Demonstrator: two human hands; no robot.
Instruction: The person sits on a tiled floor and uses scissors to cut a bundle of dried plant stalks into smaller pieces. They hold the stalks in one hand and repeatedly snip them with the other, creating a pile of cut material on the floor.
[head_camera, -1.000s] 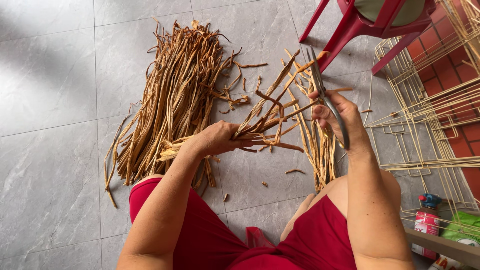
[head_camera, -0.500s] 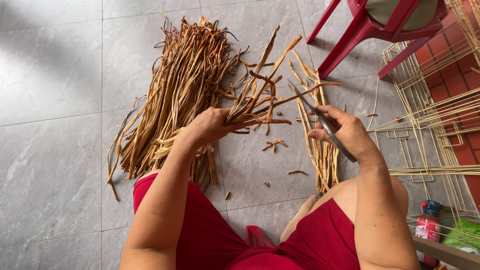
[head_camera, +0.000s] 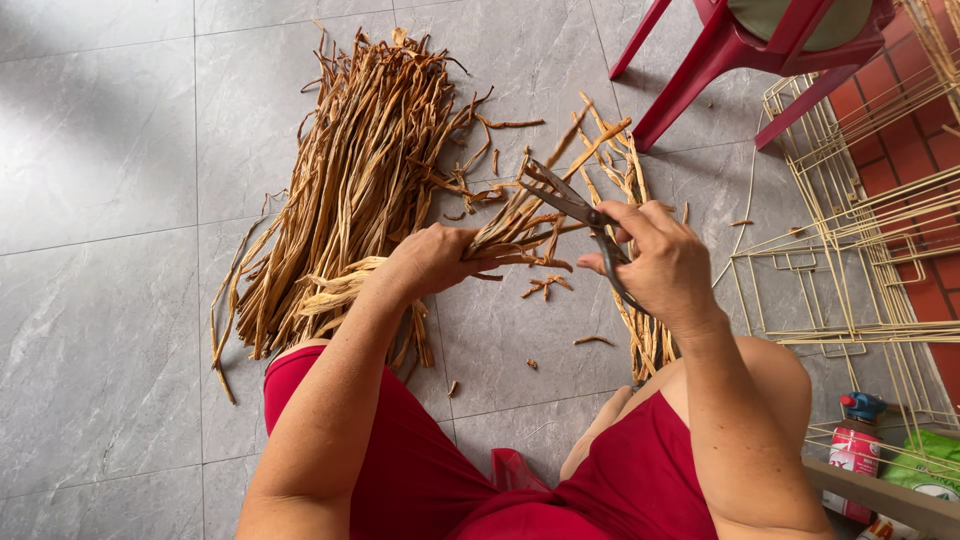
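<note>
My left hand (head_camera: 425, 262) grips a bundle of dried brown plant strips (head_camera: 520, 220) whose ends fan out toward the upper right. My right hand (head_camera: 662, 262) holds grey metal scissors (head_camera: 572, 208), their blades open at the bundle's ends. A large pile of the same strips (head_camera: 350, 190) lies on the grey tiled floor behind my left hand. A smaller row of strips (head_camera: 640, 320) lies under my right hand. Short cut scraps (head_camera: 545, 288) sit on the tile between my hands.
A red plastic chair (head_camera: 740, 50) stands at the top right. Pale yellow wire frames (head_camera: 860, 250) are stacked along the right over red tiles. A small bottle with a blue cap (head_camera: 853, 440) and a green packet (head_camera: 925, 470) rest on a ledge at the bottom right.
My left hand lowered and tilted the bundle toward the right. My right hand moved left, bringing the open scissors up to the strip ends. More cut scraps lie on the tile.
</note>
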